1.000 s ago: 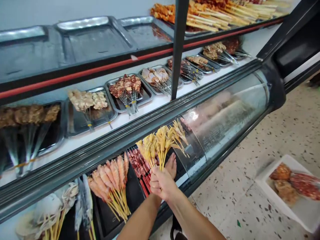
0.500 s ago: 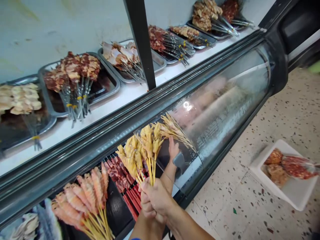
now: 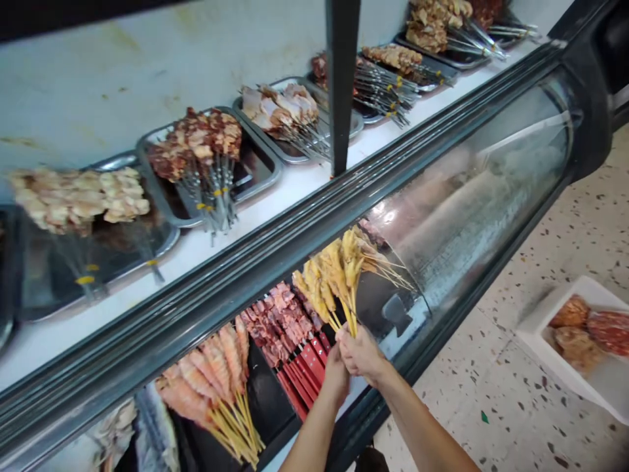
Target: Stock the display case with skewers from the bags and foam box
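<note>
My right hand point(image 3: 362, 354) is closed round the pale sticks of a bunch of yellow skewers point(image 3: 339, 265), which look like chicken feet. Against it, lower and to the left, is my left hand point(image 3: 337, 377), its fingers closed at the stick ends and partly hidden. The yellow heads point up and away, over the display case. Beside them on the left are red-handled meat skewers point(image 3: 285, 324). More pale skewers point(image 3: 376, 255) lie just behind the bunch. A grey flat piece point(image 3: 397, 313) sits to the right of my hands.
Shrimp skewers point(image 3: 213, 373) and fish point(image 3: 154, 426) lie at the lower left. Curved glass point(image 3: 472, 190) covers the right side. Metal trays point(image 3: 265, 174) with meat skewers line the upper shelf, behind a dark post point(image 3: 341, 85). A white box point(image 3: 555, 347) with meat is on the floor.
My left hand, stretched out beyond the bunch before, has drawn back to the stick ends beside my right hand. The view has shifted left, so everything appears farther right.
</note>
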The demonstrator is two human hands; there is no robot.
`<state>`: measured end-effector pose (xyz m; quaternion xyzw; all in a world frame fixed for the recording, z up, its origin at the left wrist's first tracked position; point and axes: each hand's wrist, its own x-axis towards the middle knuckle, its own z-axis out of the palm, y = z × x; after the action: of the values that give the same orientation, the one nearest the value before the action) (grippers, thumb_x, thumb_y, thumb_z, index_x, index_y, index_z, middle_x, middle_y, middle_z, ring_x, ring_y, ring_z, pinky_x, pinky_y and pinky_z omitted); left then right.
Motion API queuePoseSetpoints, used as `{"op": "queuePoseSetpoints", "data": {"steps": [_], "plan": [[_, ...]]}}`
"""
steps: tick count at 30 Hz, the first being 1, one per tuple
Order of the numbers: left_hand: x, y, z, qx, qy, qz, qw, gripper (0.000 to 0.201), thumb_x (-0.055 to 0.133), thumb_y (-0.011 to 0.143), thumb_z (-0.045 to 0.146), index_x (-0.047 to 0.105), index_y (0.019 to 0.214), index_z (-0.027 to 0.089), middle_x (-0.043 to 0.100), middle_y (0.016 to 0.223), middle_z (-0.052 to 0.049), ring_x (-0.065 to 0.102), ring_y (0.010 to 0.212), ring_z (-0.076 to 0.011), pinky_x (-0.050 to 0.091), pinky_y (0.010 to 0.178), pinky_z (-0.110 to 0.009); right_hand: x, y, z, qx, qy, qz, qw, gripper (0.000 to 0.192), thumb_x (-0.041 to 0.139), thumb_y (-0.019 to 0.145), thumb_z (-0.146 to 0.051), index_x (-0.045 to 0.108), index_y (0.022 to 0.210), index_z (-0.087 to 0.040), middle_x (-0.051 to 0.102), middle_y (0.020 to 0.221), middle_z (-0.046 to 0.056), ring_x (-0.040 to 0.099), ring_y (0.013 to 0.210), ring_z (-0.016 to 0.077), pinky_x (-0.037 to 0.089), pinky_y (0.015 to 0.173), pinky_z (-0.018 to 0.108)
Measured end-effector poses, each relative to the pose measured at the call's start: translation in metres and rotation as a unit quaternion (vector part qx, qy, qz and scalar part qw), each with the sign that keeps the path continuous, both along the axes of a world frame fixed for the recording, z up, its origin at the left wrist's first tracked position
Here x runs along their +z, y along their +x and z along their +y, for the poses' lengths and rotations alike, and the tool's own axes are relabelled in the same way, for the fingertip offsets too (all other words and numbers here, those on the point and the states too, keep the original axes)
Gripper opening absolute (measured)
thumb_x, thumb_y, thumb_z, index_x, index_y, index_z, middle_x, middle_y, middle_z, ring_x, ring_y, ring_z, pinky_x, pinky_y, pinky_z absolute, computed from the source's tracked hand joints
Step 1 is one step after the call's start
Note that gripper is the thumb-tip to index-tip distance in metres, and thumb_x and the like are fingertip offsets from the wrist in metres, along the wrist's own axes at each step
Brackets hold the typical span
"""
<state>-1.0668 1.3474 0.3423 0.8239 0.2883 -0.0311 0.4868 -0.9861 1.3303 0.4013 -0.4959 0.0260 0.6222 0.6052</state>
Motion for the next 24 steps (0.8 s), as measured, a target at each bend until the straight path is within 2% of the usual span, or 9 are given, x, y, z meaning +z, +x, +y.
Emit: {"op": "queuePoseSetpoints", "data": {"steps": [1, 3, 4, 6, 10, 14, 17, 21, 24], "plan": [[0.005, -0.014, 0.003, 0.084, -0.101, -0.060, 0.990, 0.054, 0.021, 0.089, 0.037, 0.066, 0.092, 0.009, 0.047, 0.126, -0.014, 0.044, 0.118, -0.0204, 0.040, 0.088, -0.043, -0.003, 0.001, 0.000, -0.011, -0.008, -0.021, 1.000, 0.043, 0.061, 0.065, -0.055, 0.036, 0.073, -0.021, 0.026, 0.037, -0.016, 0.012, 0.027, -0.0004, 0.009, 0.028, 0.012], [0.013, -0.045, 0.008, 0.227, -0.310, -0.165, 0.909, 0.038, 0.041, 0.086, 0.033, 0.058, 0.116, 0.016, 0.051, 0.125, -0.012, 0.051, 0.112, -0.0197, 0.040, 0.095, -0.035, -0.008, 0.002, 0.000, -0.029, -0.020, -0.056, 0.998, 0.042, 0.061, 0.065, -0.055, 0.037, 0.074, -0.021, 0.027, 0.037, -0.015, 0.014, 0.027, 0.0006, 0.010, 0.027, 0.013], [0.015, -0.059, 0.011, 0.266, -0.382, -0.191, 0.864, 0.041, 0.050, 0.082, 0.035, 0.055, 0.120, 0.018, 0.051, 0.126, -0.013, 0.051, 0.113, -0.0214, 0.038, 0.098, -0.036, -0.009, 0.002, 0.001, -0.035, -0.026, -0.072, 0.996, 0.042, 0.061, 0.065, -0.055, 0.038, 0.074, -0.021, 0.027, 0.037, -0.015, 0.016, 0.027, 0.0011, 0.011, 0.027, 0.013], [0.016, -0.081, 0.016, 0.292, -0.437, -0.196, 0.828, 0.046, 0.058, 0.078, 0.037, 0.054, 0.121, 0.020, 0.052, 0.125, -0.013, 0.050, 0.114, -0.0245, 0.036, 0.101, -0.039, -0.013, 0.002, 0.002, -0.039, -0.031, -0.099, 0.994, 0.043, 0.061, 0.065, -0.055, 0.037, 0.075, -0.021, 0.026, 0.038, -0.015, 0.017, 0.027, 0.0013, 0.013, 0.027, 0.012], [0.013, -0.083, 0.036, 0.287, -0.397, -0.225, 0.842, 0.053, 0.060, 0.077, 0.039, 0.050, 0.125, 0.020, 0.047, 0.130, -0.013, 0.044, 0.119, -0.0252, 0.031, 0.104, -0.041, -0.025, 0.003, 0.003, -0.009, -0.032, -0.152, 0.988, 0.045, 0.060, 0.065, -0.058, 0.037, 0.077, -0.021, 0.025, 0.040, -0.016, 0.017, 0.029, 0.0009, 0.013, 0.027, 0.012], [0.006, -0.046, 0.066, 0.293, -0.322, -0.272, 0.858, 0.065, 0.058, 0.077, 0.041, 0.035, 0.134, 0.020, 0.029, 0.143, -0.011, 0.032, 0.128, -0.0215, 0.022, 0.109, -0.036, -0.043, 0.005, -0.001, 0.032, -0.043, -0.182, 0.982, 0.045, 0.058, 0.066, -0.059, 0.038, 0.078, -0.021, 0.025, 0.040, -0.015, 0.016, 0.029, 0.0009, 0.014, 0.027, 0.012], [-0.003, -0.017, 0.080, 0.324, -0.306, -0.251, 0.859, 0.068, 0.054, 0.079, 0.034, 0.026, 0.138, 0.018, 0.016, 0.147, -0.011, 0.023, 0.132, -0.0215, 0.019, 0.109, -0.035, -0.052, 0.005, -0.004, 0.036, -0.055, -0.184, 0.981, 0.046, 0.059, 0.065, -0.059, 0.038, 0.077, -0.021, 0.026, 0.039, -0.015, 0.015, 0.029, 0.0008, 0.014, 0.026, 0.013], [-0.010, 0.012, 0.083, 0.367, -0.305, -0.227, 0.849, 0.065, 0.047, 0.081, 0.025, 0.021, 0.139, 0.015, 0.017, 0.147, -0.012, 0.026, 0.131, -0.0192, 0.020, 0.109, -0.033, -0.055, 0.005, -0.005, 0.013, -0.042, -0.168, 0.985, 0.044, 0.058, 0.067, -0.058, 0.038, 0.078, -0.021, 0.024, 0.040, -0.016, 0.015, 0.029, 0.0011, 0.015, 0.026, 0.013], [-0.011, 0.029, 0.085, 0.360, -0.290, -0.263, 0.847, 0.060, 0.044, 0.082, 0.025, 0.024, 0.138, 0.016, 0.024, 0.145, -0.009, 0.030, 0.129, -0.0166, 0.023, 0.108, -0.031, -0.056, 0.009, -0.001, 0.004, -0.029, -0.187, 0.982, 0.042, 0.056, 0.069, -0.058, 0.038, 0.078, -0.021, 0.024, 0.041, -0.016, 0.016, 0.029, 0.0016, 0.015, 0.026, 0.013]]}}
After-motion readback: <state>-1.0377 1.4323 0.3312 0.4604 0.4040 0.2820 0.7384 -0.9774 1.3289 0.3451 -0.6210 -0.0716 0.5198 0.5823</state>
